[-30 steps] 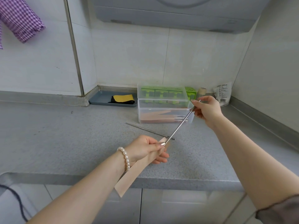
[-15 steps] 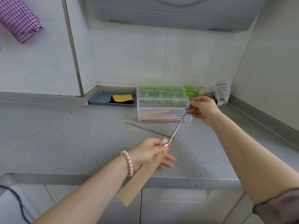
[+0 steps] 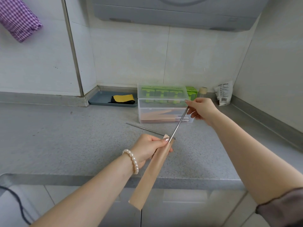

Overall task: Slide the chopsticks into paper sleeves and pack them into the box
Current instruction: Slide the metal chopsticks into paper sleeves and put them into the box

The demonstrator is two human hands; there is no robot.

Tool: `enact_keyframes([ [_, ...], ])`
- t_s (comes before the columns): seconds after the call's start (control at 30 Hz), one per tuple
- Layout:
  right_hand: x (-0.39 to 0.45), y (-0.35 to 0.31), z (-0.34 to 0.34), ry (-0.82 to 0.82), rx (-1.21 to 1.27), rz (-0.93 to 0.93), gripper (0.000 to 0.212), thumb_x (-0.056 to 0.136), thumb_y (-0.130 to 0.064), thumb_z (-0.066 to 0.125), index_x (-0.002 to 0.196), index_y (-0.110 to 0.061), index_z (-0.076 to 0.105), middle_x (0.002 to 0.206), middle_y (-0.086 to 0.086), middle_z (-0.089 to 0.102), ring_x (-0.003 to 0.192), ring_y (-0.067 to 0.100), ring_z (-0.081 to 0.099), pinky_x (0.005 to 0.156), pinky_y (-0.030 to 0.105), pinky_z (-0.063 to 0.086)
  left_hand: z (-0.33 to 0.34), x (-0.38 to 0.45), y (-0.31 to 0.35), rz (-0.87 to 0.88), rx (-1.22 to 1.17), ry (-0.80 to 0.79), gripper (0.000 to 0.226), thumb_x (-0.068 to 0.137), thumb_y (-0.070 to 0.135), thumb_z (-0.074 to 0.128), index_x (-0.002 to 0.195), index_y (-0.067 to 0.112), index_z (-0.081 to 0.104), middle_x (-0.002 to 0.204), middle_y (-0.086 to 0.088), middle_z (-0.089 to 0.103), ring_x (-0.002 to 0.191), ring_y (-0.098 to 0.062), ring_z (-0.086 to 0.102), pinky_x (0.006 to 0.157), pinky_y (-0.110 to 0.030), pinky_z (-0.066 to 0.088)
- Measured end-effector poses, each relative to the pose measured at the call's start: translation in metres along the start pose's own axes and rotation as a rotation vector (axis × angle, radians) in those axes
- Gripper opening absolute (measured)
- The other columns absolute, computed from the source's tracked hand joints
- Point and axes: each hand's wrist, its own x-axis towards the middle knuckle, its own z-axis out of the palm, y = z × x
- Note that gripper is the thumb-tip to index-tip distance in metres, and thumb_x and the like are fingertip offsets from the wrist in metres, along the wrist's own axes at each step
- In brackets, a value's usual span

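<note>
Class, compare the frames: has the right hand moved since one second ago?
Yes. The right hand has come nearer the left hand, crossing the clear box front, pushing the chopstick deeper into the paper sleeve.

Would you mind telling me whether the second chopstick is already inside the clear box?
No, the second chopstick lies on the grey counter, in front of the clear box.

two hands: left hand (image 3: pixel 148 149), right hand (image 3: pixel 202 110). two loose metal chopsticks: one held chopstick (image 3: pixel 178 124), one chopstick on the desk (image 3: pixel 142 128). one paper sleeve in hand (image 3: pixel 151 174). one clear box (image 3: pixel 164 110) holding several sleeved pairs, too overlapped to count. one blue tray (image 3: pixel 101 99). one pearl bracelet (image 3: pixel 132 160).
</note>
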Motion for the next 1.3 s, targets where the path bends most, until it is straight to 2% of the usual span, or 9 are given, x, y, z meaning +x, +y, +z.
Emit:
enact_keyframes([
  [0.1, -0.005, -0.001, 0.009, -0.088, -0.015, -0.038, 0.034, 0.089, -0.038, 0.059, 0.07, -0.009, 0.063, 0.057, 0.004, 0.063, 0.043, 0.014, 0.052, 0.043, 0.021, 0.039, -0.001, 0.002, 0.002, -0.002, -0.036, 0.028, 0.024, 0.089, 0.019, 0.059, 0.073, 0.007, 0.073, 0.081, -0.007, 0.074, 0.074, -0.016, 0.066, 0.083, -0.036, 0.053],
  [0.27, -0.017, -0.003, 0.022, -0.188, -0.095, -0.137, 0.041, 0.091, -0.038, 0.056, 0.069, -0.005, 0.065, 0.056, 0.006, 0.065, 0.042, 0.014, 0.053, 0.042, 0.023, 0.039, -0.007, 0.003, 0.002, -0.019, -0.095, 0.077, 0.021, 0.089, 0.016, 0.058, 0.079, 0.002, 0.07, 0.075, -0.007, 0.073, 0.065, -0.013, 0.065, 0.065, -0.023, 0.054],
  [0.6, -0.033, -0.008, 0.033, -0.413, -0.153, -0.19, 0.041, 0.092, -0.036, 0.053, 0.076, -0.002, 0.069, 0.068, 0.009, 0.071, 0.05, 0.013, 0.058, 0.045, 0.02, 0.044, -0.019, 0.003, -0.005, -0.078, -0.156, 0.075, 0.02, 0.09, 0.016, 0.057, 0.089, -0.002, 0.068, 0.082, -0.014, 0.072, 0.063, -0.015, 0.067, 0.059, -0.023, 0.055],
  [0.73, -0.021, 0.01, 0.034, -0.289, -0.136, -0.105, 0.026, 0.091, -0.03, 0.057, 0.084, -0.009, 0.068, 0.072, 0.006, 0.068, 0.054, 0.012, 0.057, 0.052, 0.021, 0.046, -0.022, 0.002, -0.001, -0.104, -0.159, 0.077, 0.022, 0.093, 0.02, 0.053, 0.088, 0.001, 0.064, 0.073, -0.012, 0.071, 0.053, -0.015, 0.065, 0.049, -0.023, 0.052],
  [0.87, -0.012, 0.046, 0.055, -0.288, -0.636, -0.074, 0.023, 0.083, -0.027, 0.069, 0.096, -0.009, 0.069, 0.08, 0.001, 0.062, 0.071, 0.015, 0.056, 0.062, 0.024, 0.043, -0.022, 0.004, 0.0, -0.113, -0.165, 0.125, 0.023, 0.095, 0.016, 0.047, 0.087, 0.0, 0.062, 0.065, -0.01, 0.065, 0.045, -0.011, 0.06, 0.043, -0.02, 0.048],
  [1.03, -0.009, 0.07, 0.073, -0.222, -0.707, -0.086, 0.024, 0.082, -0.028, 0.07, 0.097, -0.009, 0.066, 0.096, 0.007, 0.061, 0.084, 0.019, 0.051, 0.07, 0.026, 0.038, -0.03, 0.002, 0.0, -0.147, -0.336, 0.074, 0.009, 0.09, -0.006, 0.048, 0.094, -0.006, 0.057, 0.076, -0.016, 0.058, 0.064, -0.019, 0.062, 0.055, -0.026, 0.057],
  [1.13, -0.006, 0.074, 0.074, -0.21, -0.764, -0.104, 0.016, 0.09, -0.021, 0.059, 0.096, -0.006, 0.063, 0.104, 0.012, 0.062, 0.092, 0.027, 0.056, 0.072, 0.029, 0.04, -0.035, 0.0, 0.001, -0.152, -0.327, 0.051, 0.022, 0.087, -0.014, 0.047, 0.105, -0.006, 0.055, 0.087, -0.018, 0.059, 0.076, -0.024, 0.065, 0.059, -0.03, 0.059],
  [1.23, -0.005, 0.072, 0.069, -0.177, -0.75, -0.132, 0.012, 0.094, -0.012, 0.049, 0.088, -0.007, 0.058, 0.096, 0.013, 0.064, 0.079, 0.023, 0.052, 0.069, 0.028, 0.039, -0.038, -0.001, 0.002, -0.158, -0.301, 0.013, 0.026, 0.089, -0.006, 0.05, 0.11, 0.007, 0.055, 0.091, -0.016, 0.059, 0.071, -0.026, 0.068, 0.058, -0.034, 0.059],
  [1.3, -0.006, 0.064, 0.06, -0.143, -0.542, -0.113, 0.017, 0.094, -0.007, 0.046, 0.081, -0.007, 0.057, 0.079, 0.008, 0.066, 0.062, 0.015, 0.053, 0.061, 0.026, 0.041, -0.039, -0.003, 0.002, -0.15, -0.248, -0.03, 0.023, 0.091, 0.0, 0.05, 0.106, 0.016, 0.054, 0.089, -0.016, 0.061, 0.065, -0.025, 0.069, 0.058, -0.035, 0.059],
])
